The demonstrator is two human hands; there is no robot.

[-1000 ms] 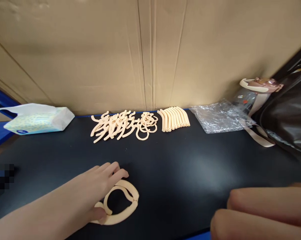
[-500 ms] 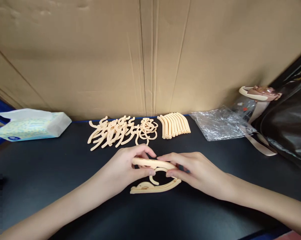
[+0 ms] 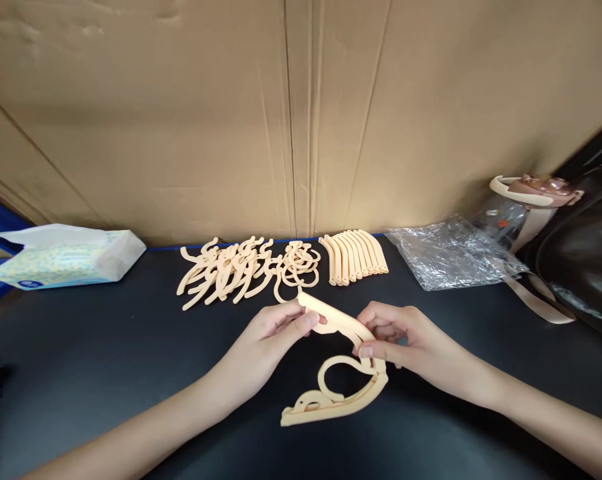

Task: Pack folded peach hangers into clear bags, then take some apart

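A cream plastic folding hanger (image 3: 333, 415) is held just above the black tabletop, bent in a sideways V with its ring-like hook part between the two arms. My left hand (image 3: 275, 340) pinches the free end of the upper arm, thumb in front. Near the joint on the right, my right hand (image 3: 405, 337) grips the same hanger between thumb and fingers. The lower arm points toward the left with no hand on it. Some of the fingers behind the upper arm are hidden.
Behind my hands lie a pile of cream hanger pieces (image 3: 225, 270), several hook parts (image 3: 297, 263) and a row of curved arms (image 3: 355, 257). A tissue pack (image 3: 65, 257) sits left; a clear plastic bag (image 3: 451, 257) and a strapped bottle (image 3: 535, 193) are right. Cardboard (image 3: 181, 120) stands behind.
The hanger's upper arm has tilted, its left end rising, and the hanger has opened wider. Its lower arm and ring now show more fully. My right hand has shifted slightly right.
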